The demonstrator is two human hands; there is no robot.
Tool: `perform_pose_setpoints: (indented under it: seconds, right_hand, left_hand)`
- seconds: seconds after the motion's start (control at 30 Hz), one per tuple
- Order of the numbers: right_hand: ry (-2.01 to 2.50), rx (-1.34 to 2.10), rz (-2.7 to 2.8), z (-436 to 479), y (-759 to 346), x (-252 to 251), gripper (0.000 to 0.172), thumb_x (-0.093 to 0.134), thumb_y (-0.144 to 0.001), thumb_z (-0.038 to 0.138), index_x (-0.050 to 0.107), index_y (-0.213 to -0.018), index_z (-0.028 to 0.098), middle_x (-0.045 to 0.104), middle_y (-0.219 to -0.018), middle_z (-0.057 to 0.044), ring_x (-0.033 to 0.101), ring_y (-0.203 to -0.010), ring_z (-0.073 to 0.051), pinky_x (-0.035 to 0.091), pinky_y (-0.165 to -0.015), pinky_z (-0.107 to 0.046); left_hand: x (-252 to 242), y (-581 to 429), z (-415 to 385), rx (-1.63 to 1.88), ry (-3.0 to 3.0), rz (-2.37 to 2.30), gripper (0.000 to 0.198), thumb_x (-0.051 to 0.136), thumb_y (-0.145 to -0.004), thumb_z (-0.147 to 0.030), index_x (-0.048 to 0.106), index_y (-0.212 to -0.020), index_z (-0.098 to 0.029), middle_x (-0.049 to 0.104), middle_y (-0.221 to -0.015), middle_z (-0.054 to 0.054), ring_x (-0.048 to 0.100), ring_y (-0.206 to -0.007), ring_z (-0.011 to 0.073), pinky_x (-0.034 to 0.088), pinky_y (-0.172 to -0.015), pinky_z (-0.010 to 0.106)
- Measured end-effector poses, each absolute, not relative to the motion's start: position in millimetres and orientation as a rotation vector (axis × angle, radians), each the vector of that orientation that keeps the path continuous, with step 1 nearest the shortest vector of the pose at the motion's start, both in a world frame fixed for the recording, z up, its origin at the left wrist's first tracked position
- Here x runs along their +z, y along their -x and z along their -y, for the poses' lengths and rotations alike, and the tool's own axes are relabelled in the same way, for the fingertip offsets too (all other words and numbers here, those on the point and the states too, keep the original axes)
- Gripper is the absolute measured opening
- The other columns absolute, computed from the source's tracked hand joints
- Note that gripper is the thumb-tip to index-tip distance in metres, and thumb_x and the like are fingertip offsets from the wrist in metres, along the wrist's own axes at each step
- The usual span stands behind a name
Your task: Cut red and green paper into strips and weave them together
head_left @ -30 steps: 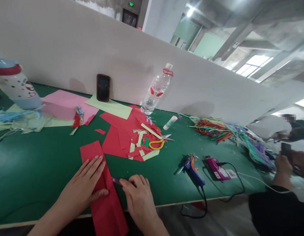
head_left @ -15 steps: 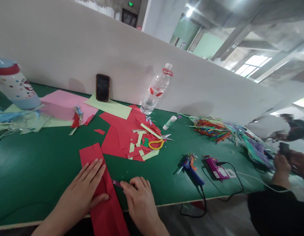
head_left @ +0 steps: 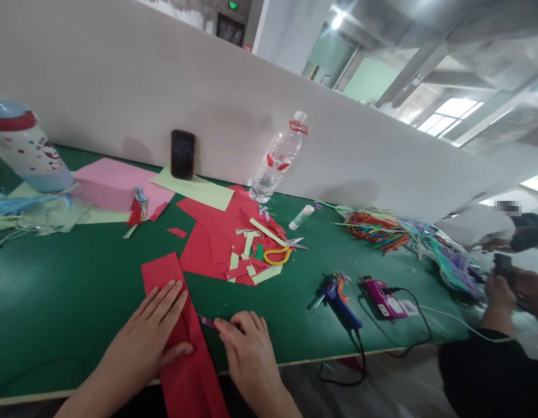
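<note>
At the near edge of the green table (head_left: 90,296), a long folded red paper strip (head_left: 190,383) is laid slantwise, its lower end carried past the table's edge. It is pressed from above by the left hand (head_left: 149,325), which is spread flat with the thumb held out. By the right hand (head_left: 251,348), set apart from the left, a slim purple implement (head_left: 209,323) is gripped between thumb and curled fingers. Its tip is pointed at the strip's right edge; whether the paper is touched cannot be told.

Just beyond the strip, red sheets (head_left: 203,249) are overlapped, strewn with pale green scraps (head_left: 269,274) and yellow-handled scissors (head_left: 288,251). Behind these, a clear bottle (head_left: 277,162) is stood near a glue stick (head_left: 301,217). Farther left, a phone (head_left: 182,154) is propped against the pale partition (head_left: 216,98), near a pink sheet (head_left: 107,180) and a patterned tumbler (head_left: 36,157).

To the right, a blue glue gun (head_left: 345,307) is placed beside a magenta box (head_left: 382,299), to which a black cable is plugged. Beyond them, colourful strips (head_left: 375,229) are heaped. At far right, a dark object (head_left: 504,267) is held in another person's hands.
</note>
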State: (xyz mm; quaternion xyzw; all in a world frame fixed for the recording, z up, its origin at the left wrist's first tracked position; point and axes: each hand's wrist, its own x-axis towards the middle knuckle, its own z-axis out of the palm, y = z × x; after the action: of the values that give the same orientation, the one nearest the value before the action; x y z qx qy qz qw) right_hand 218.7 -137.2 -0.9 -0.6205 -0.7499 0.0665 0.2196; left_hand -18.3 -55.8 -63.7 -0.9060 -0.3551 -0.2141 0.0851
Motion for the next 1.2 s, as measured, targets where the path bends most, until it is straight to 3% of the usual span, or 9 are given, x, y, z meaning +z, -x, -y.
perform_pose_setpoints:
  seconds: [0.9,1.2]
  right_hand:
    - [1.758,0.225,2.078,126,-215,-1,0.029,0.052,-0.096,0.015,0.068,-0.116,0.03,0.059,-0.089,-0.003,0.052,-0.081,-0.02,0.032,-0.07,-0.032]
    - [1.756,0.204,2.069,126,-214,-3,0.029,0.052,-0.096,0.015,0.069,-0.114,0.03,0.058,-0.088,-0.003,0.052,-0.081,-0.019,0.032,-0.07,-0.032]
  left_hand:
    - [-63,19,57,-0.668,2.753,1.12,0.09,0.049,-0.085,-0.075,0.039,-0.151,-0.016,0.052,-0.149,0.016,0.052,-0.134,0.0325,0.037,-0.112,0.045]
    - [-42,18,31,-0.554,2.759,1.214,0.063,0.031,-0.098,-0.064,0.066,-0.127,-0.02,0.067,-0.13,0.014,0.065,-0.113,0.0293,0.05,-0.095,0.044]
